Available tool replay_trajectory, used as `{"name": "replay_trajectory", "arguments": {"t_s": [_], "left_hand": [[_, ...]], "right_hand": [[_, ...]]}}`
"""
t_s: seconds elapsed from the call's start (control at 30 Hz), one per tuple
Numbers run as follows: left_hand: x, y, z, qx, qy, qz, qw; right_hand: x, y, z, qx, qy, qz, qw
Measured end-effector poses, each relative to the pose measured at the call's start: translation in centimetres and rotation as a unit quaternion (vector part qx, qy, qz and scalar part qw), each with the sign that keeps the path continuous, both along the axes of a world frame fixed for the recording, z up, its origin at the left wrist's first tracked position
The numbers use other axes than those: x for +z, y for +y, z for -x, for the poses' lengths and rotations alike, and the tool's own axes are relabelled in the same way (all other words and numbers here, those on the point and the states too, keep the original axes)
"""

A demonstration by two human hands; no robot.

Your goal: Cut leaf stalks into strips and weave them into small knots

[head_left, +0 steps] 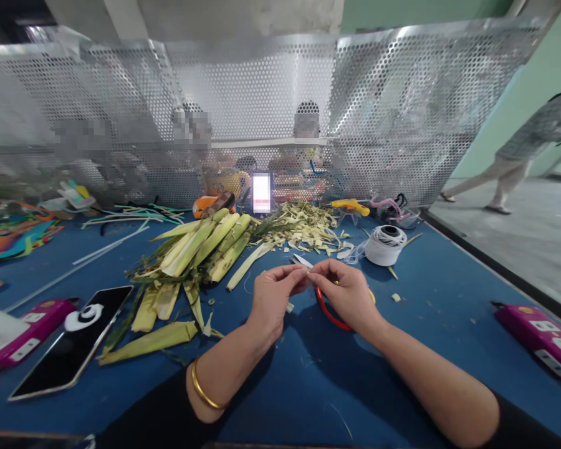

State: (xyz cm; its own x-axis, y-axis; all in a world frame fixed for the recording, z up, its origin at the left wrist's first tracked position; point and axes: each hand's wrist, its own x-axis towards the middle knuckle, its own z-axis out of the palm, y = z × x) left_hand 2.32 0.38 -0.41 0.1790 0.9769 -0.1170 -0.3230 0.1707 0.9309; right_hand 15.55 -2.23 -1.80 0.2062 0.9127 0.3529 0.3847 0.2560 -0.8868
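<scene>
My left hand (273, 296) and my right hand (348, 296) meet above the middle of the blue table, fingertips pinched together. Whatever lies between the fingertips is too small to make out. Under my right hand lie scissors with a red handle (325, 308); their blades (302, 260) point away from me, and part of them is hidden by the hand. Left of my hands is a heap of green-yellow corn husks (206, 246). Loose husk pieces (152, 343) lie nearer to me. A spool of white thread (384, 246) stands beyond my right hand.
Husk scraps (303, 224) are piled at the back, near a lit phone screen (262, 192) and a yellow-handled tool (350, 206). A black phone (75, 343) lies left, between purple power strips (542, 337) at both sides. Behind stands a perforated metal screen (262, 81); a person (528, 137) walks at right.
</scene>
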Motion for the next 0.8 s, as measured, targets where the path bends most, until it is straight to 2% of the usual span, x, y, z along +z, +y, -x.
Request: {"name": "replay_trajectory", "arguments": {"t_s": [0.13,0.2,0.4,0.6,0.7,0.77,0.8], "left_hand": [[0.3,-0.1,0.0,0.029,0.004,-0.021,0.999],[0.3,-0.2,0.0,0.035,0.025,-0.027,0.999],[0.2,-0.7,-0.1,0.007,0.056,-0.033,0.998],[-0.1,-0.8,0.0,0.019,0.073,-0.048,0.996],[0.1,-0.8,0.1,0.031,0.077,-0.054,0.995],[0.5,-0.4,0.4,0.048,0.073,-0.056,0.995],[0.8,-0.1,0.6,0.058,0.07,-0.053,0.994]], "right_hand": [[0.4,0.0,0.2,-0.017,0.07,-0.002,0.997],[0.6,-0.1,0.2,-0.031,0.07,-0.01,0.997],[0.5,-0.5,0.2,-0.05,-0.054,-0.064,0.995],[-0.1,-0.7,0.7,-0.039,-0.071,-0.068,0.994],[0.6,-0.7,0.3,0.003,-0.085,-0.082,0.993],[1.6,-0.6,-0.8,0.046,-0.123,-0.082,0.988],[2.2,-0.7,-1.6,0.047,-0.155,-0.067,0.984]]}}
